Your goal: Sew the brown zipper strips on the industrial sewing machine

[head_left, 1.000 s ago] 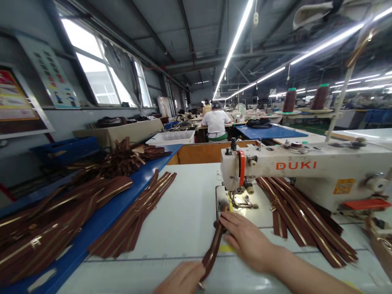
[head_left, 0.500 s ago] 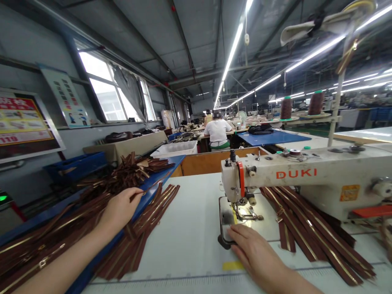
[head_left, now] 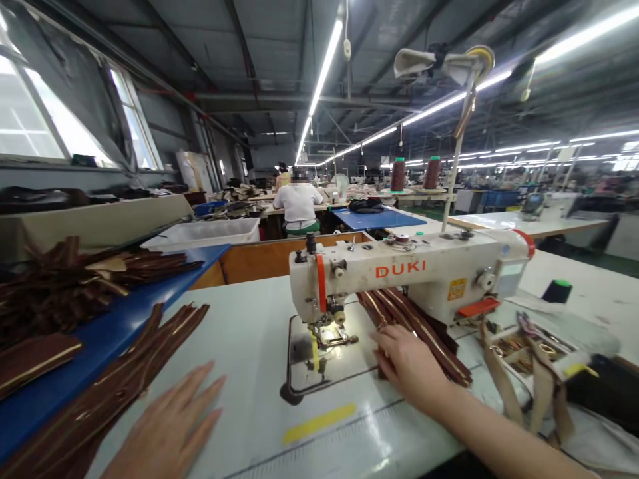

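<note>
My left hand (head_left: 172,422) is over the pale tabletop with its fingers spread and nothing in them. Just left of it lies a bundle of brown zippers (head_left: 134,366) with gold teeth, partly hanging over the blue surface. My right hand (head_left: 407,359) has its fingers closed on a brown zipper at the near left side of a second zipper bundle (head_left: 434,342); the fingers hide most of the gripped part. That bundle passes under the arm of a white sewing machine (head_left: 399,269). The needle and presser foot (head_left: 332,338) stand left of my right hand, over a shiny metal plate.
A large heap of brown zippers (head_left: 60,286) lies on the blue surface (head_left: 164,283) at left. Right of the machine are a tray of small parts (head_left: 534,352), hanging beige straps (head_left: 544,392) and a dark thread cone (head_left: 558,291). A person in white (head_left: 298,205) sits ahead.
My left hand has left the zippers at the left and come down over the table, opening. My right hand has moved from the needle plate to the right-hand zippers. The view has turned right.
</note>
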The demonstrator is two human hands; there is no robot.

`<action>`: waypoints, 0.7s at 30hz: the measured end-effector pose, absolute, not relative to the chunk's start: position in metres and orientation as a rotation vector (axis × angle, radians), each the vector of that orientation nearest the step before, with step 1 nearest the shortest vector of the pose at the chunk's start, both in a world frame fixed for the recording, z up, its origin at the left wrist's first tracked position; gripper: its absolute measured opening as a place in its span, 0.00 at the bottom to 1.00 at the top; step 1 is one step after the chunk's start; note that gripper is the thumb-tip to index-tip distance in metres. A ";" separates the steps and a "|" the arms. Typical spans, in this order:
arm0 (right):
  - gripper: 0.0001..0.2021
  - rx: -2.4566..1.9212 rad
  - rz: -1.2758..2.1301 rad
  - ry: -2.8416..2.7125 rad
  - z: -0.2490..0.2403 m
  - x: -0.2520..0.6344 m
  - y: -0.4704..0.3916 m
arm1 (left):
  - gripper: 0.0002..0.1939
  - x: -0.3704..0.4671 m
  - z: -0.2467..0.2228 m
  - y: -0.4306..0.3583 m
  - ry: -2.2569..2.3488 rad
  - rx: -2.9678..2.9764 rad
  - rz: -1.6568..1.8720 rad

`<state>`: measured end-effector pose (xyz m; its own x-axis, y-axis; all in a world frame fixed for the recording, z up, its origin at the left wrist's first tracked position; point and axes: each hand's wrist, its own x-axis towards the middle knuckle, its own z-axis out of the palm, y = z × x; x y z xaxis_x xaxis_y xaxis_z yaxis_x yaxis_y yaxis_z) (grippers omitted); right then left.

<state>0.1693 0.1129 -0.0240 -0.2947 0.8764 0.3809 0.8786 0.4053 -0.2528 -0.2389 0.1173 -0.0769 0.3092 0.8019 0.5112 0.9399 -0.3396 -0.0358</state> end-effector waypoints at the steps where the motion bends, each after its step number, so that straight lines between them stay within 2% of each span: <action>1: 0.12 -1.593 -0.036 -2.176 -0.023 0.179 0.118 | 0.24 -0.226 -0.083 0.116 -1.496 -2.312 -0.573; 9: 0.15 -2.021 -0.074 -2.145 -0.028 0.183 0.140 | 0.21 -0.204 -0.108 0.116 -1.390 -2.452 -0.584; 17: 0.17 -1.950 -0.012 -2.126 -0.021 0.186 0.141 | 0.22 -0.204 -0.095 0.114 -1.453 -2.369 -0.568; 21: 0.15 -1.749 0.092 -2.090 -0.029 0.194 0.139 | 0.23 -0.217 -0.065 0.101 -1.640 -2.150 -0.293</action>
<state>0.1944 0.1394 -0.0294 -0.1274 0.9552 0.2671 0.9280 0.2099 -0.3079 -0.2169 0.1015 -0.0650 0.2823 0.8674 0.4099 0.9557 -0.2169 -0.1992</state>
